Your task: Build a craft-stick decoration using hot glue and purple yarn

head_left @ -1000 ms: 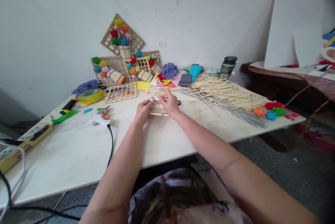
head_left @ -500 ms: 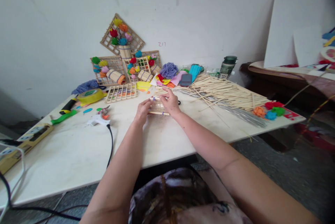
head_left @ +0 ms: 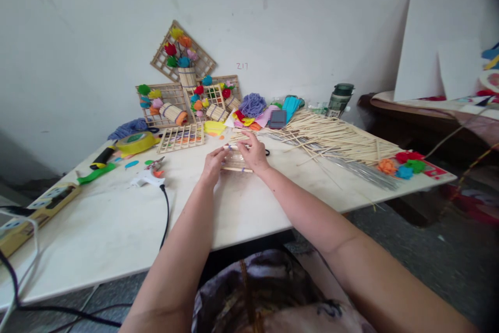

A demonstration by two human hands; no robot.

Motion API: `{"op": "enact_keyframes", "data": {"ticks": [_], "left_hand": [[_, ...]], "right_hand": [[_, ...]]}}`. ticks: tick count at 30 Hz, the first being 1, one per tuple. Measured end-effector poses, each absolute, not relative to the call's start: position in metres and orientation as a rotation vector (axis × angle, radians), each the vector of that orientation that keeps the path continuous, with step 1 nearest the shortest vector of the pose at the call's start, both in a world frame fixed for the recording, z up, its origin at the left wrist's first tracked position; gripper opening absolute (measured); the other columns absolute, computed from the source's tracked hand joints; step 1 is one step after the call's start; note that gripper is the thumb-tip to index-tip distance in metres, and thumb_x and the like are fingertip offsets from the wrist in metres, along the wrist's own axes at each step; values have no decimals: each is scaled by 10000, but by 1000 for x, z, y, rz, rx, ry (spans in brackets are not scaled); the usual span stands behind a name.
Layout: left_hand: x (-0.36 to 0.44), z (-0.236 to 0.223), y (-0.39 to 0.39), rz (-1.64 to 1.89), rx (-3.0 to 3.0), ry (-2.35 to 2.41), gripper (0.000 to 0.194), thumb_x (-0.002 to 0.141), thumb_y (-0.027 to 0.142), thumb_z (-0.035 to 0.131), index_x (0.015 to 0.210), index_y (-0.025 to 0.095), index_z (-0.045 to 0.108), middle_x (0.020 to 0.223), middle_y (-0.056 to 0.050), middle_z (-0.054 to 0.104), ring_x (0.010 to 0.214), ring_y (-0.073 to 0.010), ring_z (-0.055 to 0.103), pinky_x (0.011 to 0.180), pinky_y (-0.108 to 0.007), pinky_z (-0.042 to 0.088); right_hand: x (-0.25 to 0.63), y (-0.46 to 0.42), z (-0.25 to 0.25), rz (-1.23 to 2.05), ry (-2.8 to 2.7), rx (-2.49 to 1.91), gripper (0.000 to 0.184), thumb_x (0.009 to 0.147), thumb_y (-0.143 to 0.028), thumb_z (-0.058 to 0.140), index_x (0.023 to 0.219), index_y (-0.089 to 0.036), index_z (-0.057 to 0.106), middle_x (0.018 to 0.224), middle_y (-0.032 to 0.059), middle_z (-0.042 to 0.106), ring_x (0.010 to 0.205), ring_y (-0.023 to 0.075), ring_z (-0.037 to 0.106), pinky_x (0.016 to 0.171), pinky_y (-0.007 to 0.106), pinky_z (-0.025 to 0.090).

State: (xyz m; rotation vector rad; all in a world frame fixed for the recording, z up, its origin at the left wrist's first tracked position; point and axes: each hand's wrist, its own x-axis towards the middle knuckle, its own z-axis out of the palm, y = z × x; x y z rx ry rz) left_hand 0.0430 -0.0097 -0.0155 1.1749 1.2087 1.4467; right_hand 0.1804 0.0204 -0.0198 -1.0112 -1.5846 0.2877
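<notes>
Left grip (head_left: 213, 164) and right grip (head_left: 254, 153) hold a stick piece (head_left: 236, 160) at the table (head_left: 249, 211).

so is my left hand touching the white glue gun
Apart. The head view shows a stretch of tabletop between the left hand and the white glue gun.

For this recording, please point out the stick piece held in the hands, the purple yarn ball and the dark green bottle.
Stick piece (head_left: 235, 159): head view, middle of its uncovered part.
Purple yarn ball (head_left: 252, 105): head view, middle of its front.
Dark green bottle (head_left: 339, 99): head view, its body below the lid.
</notes>
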Motion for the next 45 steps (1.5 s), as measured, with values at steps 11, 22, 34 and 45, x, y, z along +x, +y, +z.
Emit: {"op": "enact_keyframes", "data": {"ticks": [11, 22, 34, 45], "left_hand": [[46, -11, -14, 1496, 1169, 1211, 367, 562, 390, 663, 833, 151, 726, 675, -2, 591, 566, -97, 426, 525, -226, 304], [45, -12, -13, 1429, 1151, 1175, 451, 574, 424, 656, 936, 158, 699, 671, 7, 542, 551, -94, 414, 475, -202, 280], [44, -15, -12, 1451, 1188, 1200, 447, 587, 407, 679, 956, 157, 708, 647, 10, 558, 571, -103, 426, 505, -219, 300], [43, -16, -11, 1474, 1226, 1217, 381, 591, 412, 675, 872, 161, 726, 654, -1, 589, 563, -104, 440, 522, -225, 305]], "right_hand": [[179, 19, -20, 305, -1594, -967, 326, 787, -236, 574, 1112, -209, 563, 856, 30, 730, 792, 187, 686, 732, 287, 517], [180, 21, -21, 327, -1555, -968, 315, 783, -235, 572, 1096, -195, 579, 848, 40, 728, 779, 190, 683, 731, 298, 520], [180, 22, -22, 286, -1577, -971, 325, 780, -235, 572, 1103, -200, 574, 843, 33, 728, 791, 186, 683, 739, 292, 513], [180, 20, -20, 304, -1580, -978, 328, 779, -228, 567, 1105, -190, 575, 857, 44, 729, 804, 190, 682, 749, 293, 510]]}}
